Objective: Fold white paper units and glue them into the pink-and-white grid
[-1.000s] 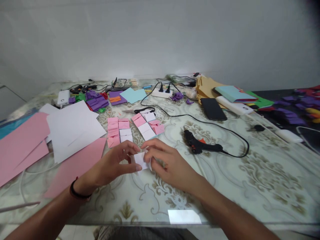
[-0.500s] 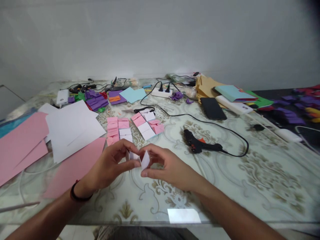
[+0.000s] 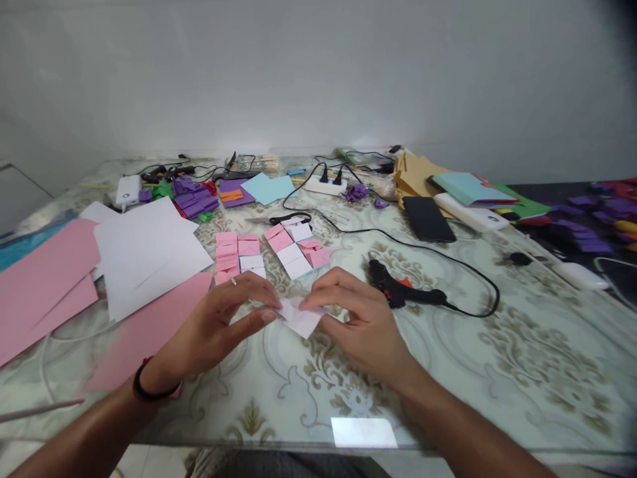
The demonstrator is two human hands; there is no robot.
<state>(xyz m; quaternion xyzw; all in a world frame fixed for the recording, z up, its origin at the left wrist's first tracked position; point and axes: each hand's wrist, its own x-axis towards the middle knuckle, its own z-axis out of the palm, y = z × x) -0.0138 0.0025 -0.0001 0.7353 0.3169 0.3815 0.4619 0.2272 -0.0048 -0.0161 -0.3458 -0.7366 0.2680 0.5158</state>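
Between my two hands is a small piece of white paper [image 3: 300, 320], partly folded, held just above the patterned table. My left hand [image 3: 223, 325] pinches its left edge between thumb and fingers. The fingers of my right hand [image 3: 361, 325] close on its right side, with the thumb partly hidden behind the paper. Just beyond my hands lie folded pink paper pieces [image 3: 227, 252] in stacks, and white folded pieces [image 3: 293, 260] lie among further pink ones. Scissors [image 3: 288, 218] with black handles rest behind them.
A black glue gun [image 3: 403, 285] lies right of my hands, its cord looping to a white power strip [image 3: 326, 186]. White sheets [image 3: 149, 252] and pink sheets [image 3: 44, 285] cover the left side. A black phone [image 3: 428, 219] and brown paper [image 3: 418, 174] sit at back right.
My hands have moved apart slightly, and the right hand has turned over the paper. The white paper, upright and folded before, now lies flatter and more spread between my fingers.
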